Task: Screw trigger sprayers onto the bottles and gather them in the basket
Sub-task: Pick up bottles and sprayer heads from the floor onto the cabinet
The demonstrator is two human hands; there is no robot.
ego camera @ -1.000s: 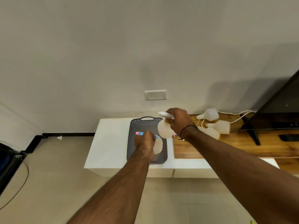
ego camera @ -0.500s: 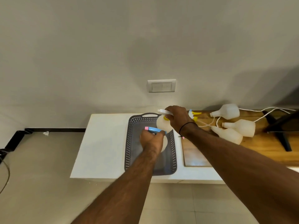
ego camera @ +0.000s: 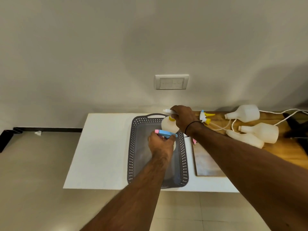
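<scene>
Over the grey basket (ego camera: pixel 131 157) on the white table (ego camera: pixel 103 147), our left hand (ego camera: pixel 160 145) curls round a blue-and-pink sprayer (ego camera: pixel 165 133), its bottle mostly hidden beneath the hand. Just beyond, our right hand (ego camera: pixel 183 119) grips the white-and-yellow sprayer head of a white bottle (ego camera: pixel 168 126) at the basket's far end. Farther right, three uncapped bottles (ego camera: pixel 260 132) and a loose sprayer (ego camera: pixel 205 116) lie on the wooden top.

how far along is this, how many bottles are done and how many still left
Two bottles look fitted with sprayers. The left hand holds the blue-and-pink sprayer bottle and the right hand holds the yellow-collared bottle, both over the grey basket. Neither clearly rests in it yet. Three bare bottles still lie on the wooden top, beside a loose yellow sprayer.
</scene>
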